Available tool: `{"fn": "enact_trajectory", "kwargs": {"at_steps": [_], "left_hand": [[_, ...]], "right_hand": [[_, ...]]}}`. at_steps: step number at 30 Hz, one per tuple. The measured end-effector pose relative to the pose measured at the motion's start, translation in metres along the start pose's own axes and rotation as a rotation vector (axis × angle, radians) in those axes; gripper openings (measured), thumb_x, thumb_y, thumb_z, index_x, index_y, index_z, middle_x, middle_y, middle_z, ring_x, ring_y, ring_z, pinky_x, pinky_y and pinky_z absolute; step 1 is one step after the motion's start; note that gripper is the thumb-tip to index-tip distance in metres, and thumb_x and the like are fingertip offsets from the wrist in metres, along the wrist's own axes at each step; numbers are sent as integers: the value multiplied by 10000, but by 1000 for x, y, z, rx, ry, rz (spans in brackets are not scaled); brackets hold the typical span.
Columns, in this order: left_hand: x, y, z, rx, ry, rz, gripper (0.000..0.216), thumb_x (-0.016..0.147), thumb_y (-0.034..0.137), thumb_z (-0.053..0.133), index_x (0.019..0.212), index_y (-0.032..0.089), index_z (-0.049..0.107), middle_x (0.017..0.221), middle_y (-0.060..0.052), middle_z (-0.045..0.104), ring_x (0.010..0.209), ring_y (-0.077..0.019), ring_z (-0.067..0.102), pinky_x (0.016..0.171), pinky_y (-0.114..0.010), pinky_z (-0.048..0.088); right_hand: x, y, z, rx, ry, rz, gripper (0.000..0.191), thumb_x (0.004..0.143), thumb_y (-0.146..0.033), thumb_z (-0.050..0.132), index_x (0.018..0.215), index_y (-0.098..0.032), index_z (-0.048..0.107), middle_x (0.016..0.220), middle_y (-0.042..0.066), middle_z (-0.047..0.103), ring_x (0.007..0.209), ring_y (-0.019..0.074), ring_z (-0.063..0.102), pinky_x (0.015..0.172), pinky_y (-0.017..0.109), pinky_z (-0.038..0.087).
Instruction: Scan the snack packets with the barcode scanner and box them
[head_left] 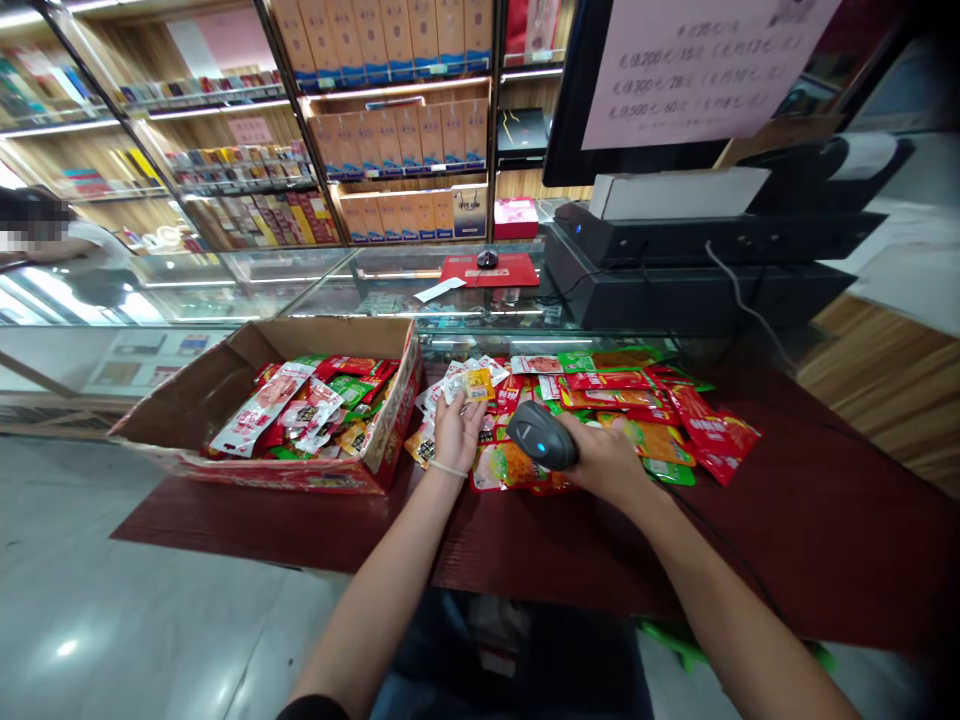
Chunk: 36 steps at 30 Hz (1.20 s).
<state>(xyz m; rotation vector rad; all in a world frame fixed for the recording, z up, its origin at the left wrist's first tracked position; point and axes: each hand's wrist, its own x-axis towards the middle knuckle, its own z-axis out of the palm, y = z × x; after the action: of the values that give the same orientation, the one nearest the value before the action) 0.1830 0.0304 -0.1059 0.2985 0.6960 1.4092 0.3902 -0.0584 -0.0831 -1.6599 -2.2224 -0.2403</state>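
My left hand (455, 430) is raised over a dark red table (787, 520) and pinches a few small snack packets (471, 384), a yellow one in front. My right hand (604, 462) grips a dark barcode scanner (541, 436) whose head points left toward those packets. Under both hands lies a loose spread of red, green and orange snack packets (645, 400). A cable runs back from the scanner along my right forearm.
An open cardboard box (202, 400) full of snack packets stands at the left of the table. Behind is a glass counter (360, 290) with a red mouse pad and mouse (487, 260). A black register with a screen (675, 250) stands at the right. A person (45, 235) is at far left.
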Motion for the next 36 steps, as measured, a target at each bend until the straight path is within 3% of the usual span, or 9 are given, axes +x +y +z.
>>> {"fn": "enact_trajectory", "kwargs": {"at_steps": [4, 9, 16, 19, 22, 25, 29, 32, 36], "left_hand": [[-2, 1, -1, 42, -14, -32, 423, 837, 190, 649, 1185, 285, 428, 1153, -48, 629, 994, -185, 687, 846, -342, 577], [-1, -5, 0, 78, -38, 85, 369, 781, 163, 704, 1062, 241, 477, 981, -3, 658, 885, -126, 684, 888, -323, 550], [-23, 5, 20, 412, -144, 299, 439, 751, 321, 755, 1129, 229, 552, 965, -25, 660, 775, -135, 653, 625, -211, 533], [-45, 40, 36, 561, -257, 405, 377, 798, 389, 709, 1123, 225, 609, 969, -37, 683, 787, -161, 656, 633, -232, 539], [-62, 96, 40, 772, -292, 610, 342, 820, 395, 685, 1114, 221, 660, 1009, -50, 709, 842, -191, 666, 705, -265, 549], [-66, 157, 25, 1041, -202, 836, 294, 861, 355, 632, 1125, 234, 677, 1084, -55, 718, 928, -208, 677, 815, -303, 540], [-59, 223, -18, 1491, 53, 1106, 317, 903, 254, 534, 1196, 256, 653, 1103, -62, 725, 992, -222, 681, 911, -350, 504], [-51, 249, -50, 1773, 140, 1065, 442, 862, 225, 561, 1304, 224, 583, 1169, -109, 700, 1045, -260, 670, 919, -383, 504], [-45, 257, -72, 1949, 99, 949, 488, 852, 268, 580, 1331, 180, 552, 1244, -138, 661, 1133, -289, 631, 960, -415, 492]], "right_hand": [[0, -1, 0, 2, -14, 5, 432, 707, -315, 644, 1121, -204, 589, 729, 31, 730, 641, 225, 669, 607, 289, 313], [1, 5, 4, -18, -3, 56, 390, 720, -324, 620, 1093, -211, 610, 701, 24, 728, 642, 230, 670, 625, 300, 311], [2, 22, 10, -16, 183, 155, 491, 706, -339, 612, 1179, -210, 637, 784, 52, 750, 623, 249, 673, 554, 299, 388], [2, 26, 11, -17, 270, 126, 459, 740, -350, 603, 1174, -203, 639, 812, 68, 753, 628, 258, 683, 546, 309, 420], [5, 23, 8, -5, 304, 105, 453, 762, -350, 604, 1188, -198, 628, 830, 70, 755, 633, 258, 692, 535, 304, 423], [12, 13, 2, 16, 274, 84, 403, 759, -341, 606, 1142, -218, 640, 785, 47, 749, 642, 258, 697, 523, 294, 414], [25, -5, -5, 53, 239, -6, 336, 767, -318, 594, 1084, -223, 650, 751, 35, 738, 672, 257, 702, 542, 290, 417], [35, -20, -6, 89, 249, -58, 337, 761, -292, 598, 1086, -222, 652, 768, 38, 743, 688, 249, 705, 554, 282, 417], [45, -34, -2, 104, 250, -84, 390, 768, -279, 599, 1153, -230, 634, 816, 38, 754, 707, 245, 711, 559, 274, 411]]}}
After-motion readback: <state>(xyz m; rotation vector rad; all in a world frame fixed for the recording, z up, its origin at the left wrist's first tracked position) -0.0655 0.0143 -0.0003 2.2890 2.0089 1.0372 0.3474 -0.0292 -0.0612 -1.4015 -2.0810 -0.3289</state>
